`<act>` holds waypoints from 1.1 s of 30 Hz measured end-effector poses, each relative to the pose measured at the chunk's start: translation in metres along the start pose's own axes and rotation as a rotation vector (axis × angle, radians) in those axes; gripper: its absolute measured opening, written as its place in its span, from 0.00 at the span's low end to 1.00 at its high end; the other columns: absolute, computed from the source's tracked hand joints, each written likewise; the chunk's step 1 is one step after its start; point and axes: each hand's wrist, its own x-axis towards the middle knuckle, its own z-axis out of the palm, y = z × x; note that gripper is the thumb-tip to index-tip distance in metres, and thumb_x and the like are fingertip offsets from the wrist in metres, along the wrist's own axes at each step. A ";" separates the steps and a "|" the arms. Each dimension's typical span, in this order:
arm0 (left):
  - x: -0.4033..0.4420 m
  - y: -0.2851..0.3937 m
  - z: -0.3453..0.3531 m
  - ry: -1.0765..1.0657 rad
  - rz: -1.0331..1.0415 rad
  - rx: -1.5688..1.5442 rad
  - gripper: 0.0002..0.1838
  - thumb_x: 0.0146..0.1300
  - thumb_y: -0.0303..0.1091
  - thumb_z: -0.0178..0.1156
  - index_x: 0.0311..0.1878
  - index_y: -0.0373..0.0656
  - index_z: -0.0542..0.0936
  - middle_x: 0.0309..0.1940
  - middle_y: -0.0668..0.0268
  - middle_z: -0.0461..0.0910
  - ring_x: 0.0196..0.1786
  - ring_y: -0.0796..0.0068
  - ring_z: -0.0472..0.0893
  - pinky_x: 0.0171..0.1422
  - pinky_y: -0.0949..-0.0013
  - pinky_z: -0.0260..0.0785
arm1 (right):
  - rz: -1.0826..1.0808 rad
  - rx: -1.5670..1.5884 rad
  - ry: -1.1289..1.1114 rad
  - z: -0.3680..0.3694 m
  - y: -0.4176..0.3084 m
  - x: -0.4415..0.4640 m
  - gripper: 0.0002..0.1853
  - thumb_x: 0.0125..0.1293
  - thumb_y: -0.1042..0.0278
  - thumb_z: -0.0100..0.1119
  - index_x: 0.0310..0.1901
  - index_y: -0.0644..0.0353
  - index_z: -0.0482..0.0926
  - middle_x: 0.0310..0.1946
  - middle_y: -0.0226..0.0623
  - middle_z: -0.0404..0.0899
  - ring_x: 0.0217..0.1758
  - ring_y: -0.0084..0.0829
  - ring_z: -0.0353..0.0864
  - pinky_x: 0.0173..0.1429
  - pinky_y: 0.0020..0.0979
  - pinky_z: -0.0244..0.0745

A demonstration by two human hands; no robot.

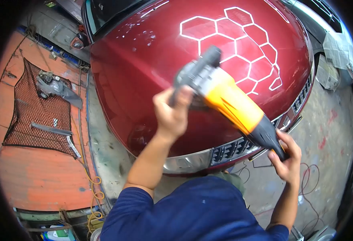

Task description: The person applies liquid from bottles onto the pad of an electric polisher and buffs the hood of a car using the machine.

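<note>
A yellow-and-black polisher (236, 105) is held over the dark red car hood (144, 96), its grey head to the upper left and its black tail to the lower right. My left hand (173, 110) is closed around the handle at the head, slightly blurred. At the tail end, my right hand (287, 157) has its fingers closed on the black rear grip. The polisher's pad is hidden, and I cannot tell whether it touches the paint. Reflected hexagonal lights (236, 44) shine on the hood.
An orange platform (39, 172) lies at left, bearing a black net (35, 116) with parts on it. A yellow coiled hose (96, 188) runs beside it. A thin red cord (305, 188) loops on the concrete floor at right. Another car (321, 20) stands at upper right.
</note>
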 end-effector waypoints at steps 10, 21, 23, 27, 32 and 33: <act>-0.001 -0.010 -0.019 -0.071 0.001 -0.091 0.31 0.74 0.58 0.71 0.29 0.36 0.84 0.20 0.76 0.76 0.27 0.87 0.71 0.29 0.70 0.65 | 0.107 0.055 0.086 0.023 -0.005 -0.030 0.34 0.63 0.72 0.79 0.69 0.72 0.77 0.57 0.47 0.82 0.57 0.36 0.87 0.60 0.35 0.83; 0.131 -0.066 -0.117 0.113 0.025 -0.203 0.36 0.78 0.61 0.65 0.20 0.52 0.61 0.15 0.76 0.60 0.17 0.83 0.60 0.22 0.72 0.51 | -0.154 -0.048 0.029 0.126 -0.072 0.123 0.31 0.64 0.76 0.76 0.70 0.67 0.80 0.53 0.48 0.89 0.57 0.37 0.90 0.65 0.34 0.80; 0.143 -0.074 -0.129 0.137 0.031 -0.204 0.37 0.77 0.62 0.65 0.19 0.52 0.60 0.15 0.75 0.60 0.16 0.83 0.60 0.22 0.71 0.52 | -0.185 -0.037 0.036 0.140 -0.079 0.135 0.31 0.64 0.76 0.76 0.70 0.66 0.80 0.52 0.48 0.89 0.56 0.37 0.91 0.64 0.34 0.80; 0.163 -0.091 -0.149 0.138 0.047 -0.296 0.34 0.75 0.58 0.70 0.19 0.52 0.65 0.15 0.78 0.62 0.16 0.86 0.61 0.21 0.73 0.52 | -0.242 -0.037 0.055 0.162 -0.081 0.152 0.30 0.64 0.75 0.77 0.69 0.65 0.81 0.51 0.49 0.89 0.55 0.39 0.91 0.63 0.35 0.81; 0.162 -0.093 -0.153 0.140 0.051 -0.267 0.34 0.76 0.59 0.67 0.19 0.52 0.65 0.15 0.77 0.62 0.17 0.85 0.61 0.22 0.72 0.53 | -0.247 -0.051 0.060 0.165 -0.087 0.148 0.30 0.64 0.74 0.77 0.68 0.65 0.81 0.52 0.49 0.89 0.55 0.40 0.92 0.62 0.36 0.82; 0.154 -0.089 -0.150 0.130 0.038 -0.266 0.34 0.76 0.58 0.67 0.19 0.52 0.65 0.15 0.77 0.62 0.17 0.85 0.61 0.22 0.72 0.53 | -0.234 -0.049 0.060 0.160 -0.087 0.141 0.30 0.64 0.74 0.77 0.68 0.65 0.81 0.52 0.49 0.89 0.55 0.40 0.92 0.62 0.36 0.82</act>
